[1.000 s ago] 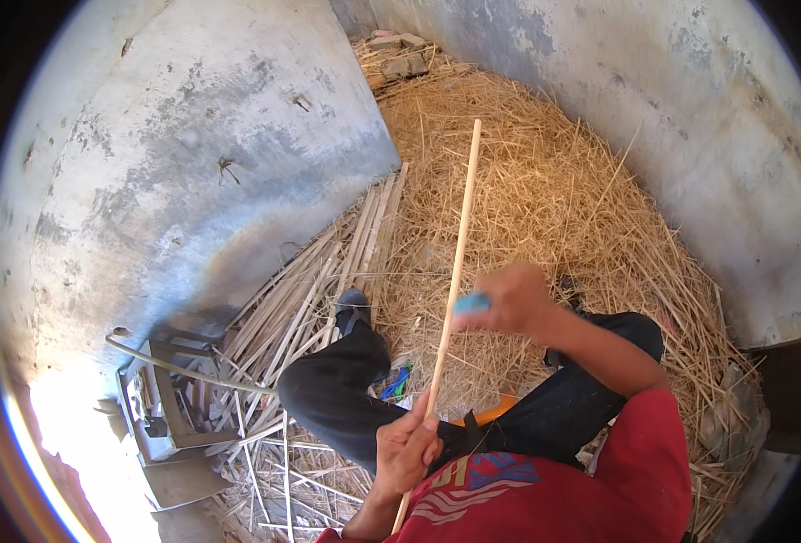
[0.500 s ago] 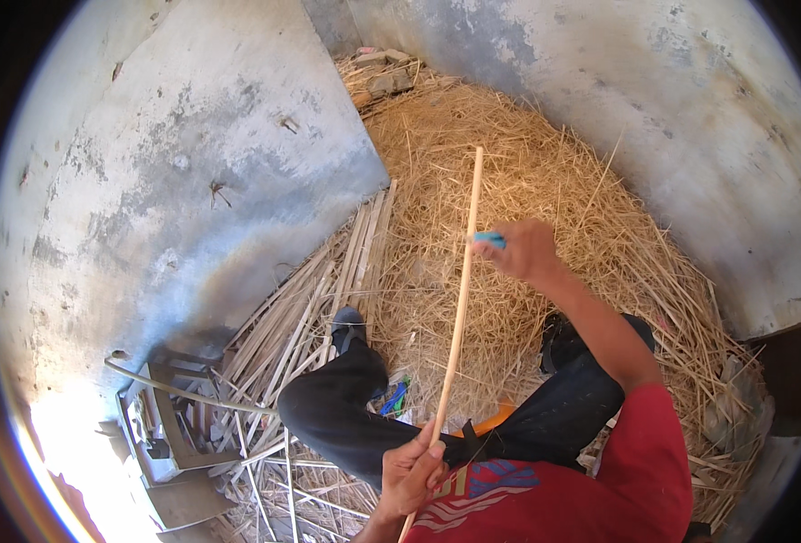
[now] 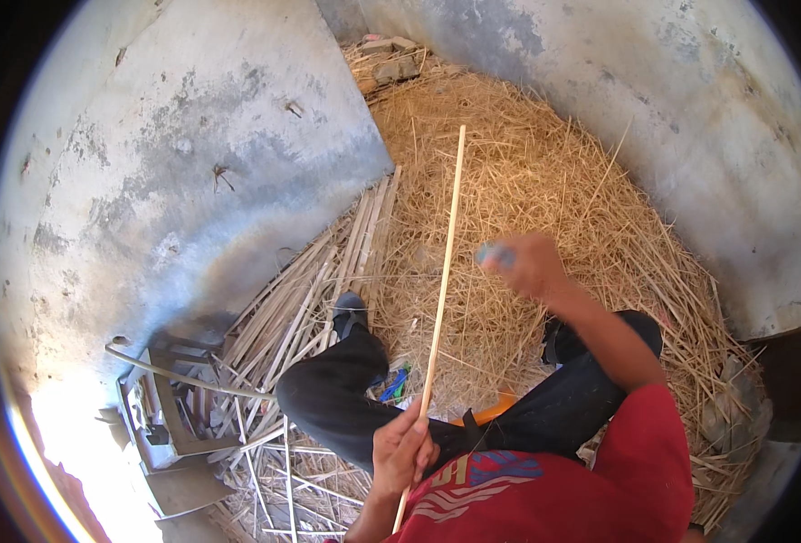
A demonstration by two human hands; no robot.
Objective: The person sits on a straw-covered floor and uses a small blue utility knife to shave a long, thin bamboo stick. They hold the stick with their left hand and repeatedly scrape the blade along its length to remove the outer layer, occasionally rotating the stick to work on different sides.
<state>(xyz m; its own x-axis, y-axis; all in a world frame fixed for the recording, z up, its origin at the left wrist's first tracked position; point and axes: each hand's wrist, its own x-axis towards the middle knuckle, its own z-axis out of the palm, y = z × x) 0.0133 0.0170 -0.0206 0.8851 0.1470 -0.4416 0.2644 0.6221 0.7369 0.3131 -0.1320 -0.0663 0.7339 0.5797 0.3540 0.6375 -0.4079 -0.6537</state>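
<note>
Closed at my lap, my left hand (image 3: 403,452) grips the lower part of a long, thin pale wooden or bamboo strip (image 3: 447,258). The strip slants up and away from me, its far end free above the shavings. My right hand (image 3: 532,265) is to the right of the strip, apart from it. Its fingers are wrapped round a small blue tool (image 3: 494,256), blurred by motion; I cannot make out its kind.
A heap of straw-like shavings (image 3: 527,172) covers the floor ahead, between plastered walls (image 3: 210,136). Long split strips (image 3: 360,244) lie at the left. A box-like wooden frame (image 3: 179,425) stands lower left. Bricks (image 3: 391,68) lie at the far end. Something orange (image 3: 486,414) lies between my legs.
My right hand with the blue tool has moved off the strip, slightly down and right. The strip's far end has swung left and up; my left hand has shifted slightly left.
</note>
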